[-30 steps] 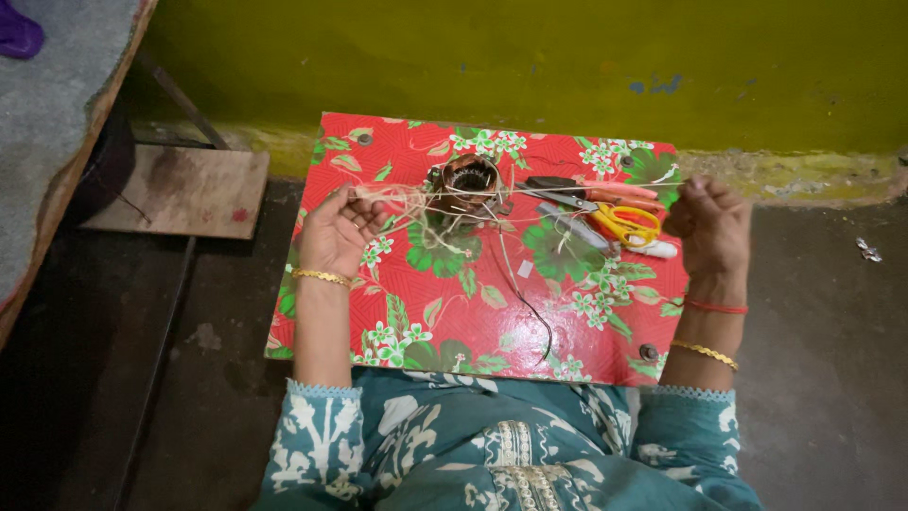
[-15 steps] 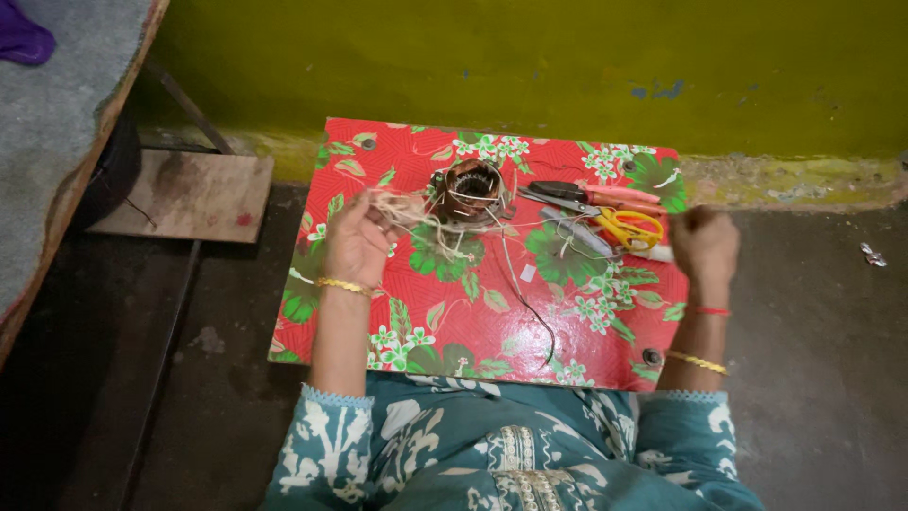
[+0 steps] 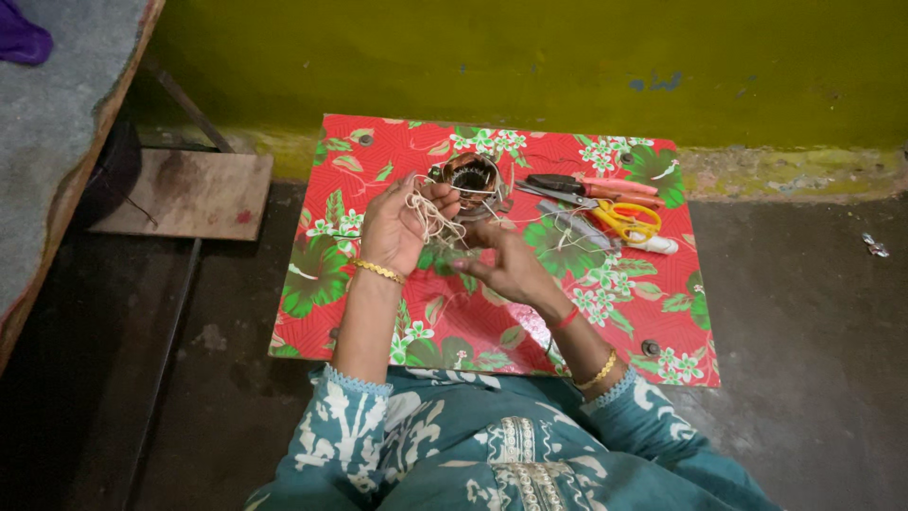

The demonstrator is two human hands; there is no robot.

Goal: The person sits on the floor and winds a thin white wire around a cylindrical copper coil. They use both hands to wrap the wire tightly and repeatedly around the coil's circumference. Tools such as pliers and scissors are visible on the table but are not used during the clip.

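Note:
A round copper wire coil (image 3: 470,178) sits on a low board covered in red floral cloth (image 3: 322,274). My left hand (image 3: 395,227) is raised just left of the coil, with pale thread (image 3: 430,213) looped over its fingers. From the right, my right hand (image 3: 506,265) has come to the middle of the board and pinches the same thread close to the left hand. Loose thread ends trail over the coil and the cloth.
Yellow-handled scissors (image 3: 629,222), red-handled pliers (image 3: 596,186) and a small white tube (image 3: 657,244) lie at the board's right back. A green wall (image 3: 530,57) rises behind. A wooden plank (image 3: 184,194) and a grey table edge (image 3: 66,180) are at left.
My right hand moved from the board's right edge to the middle and took hold of the thread. My left hand lifted with the thread bundle beside the coil.

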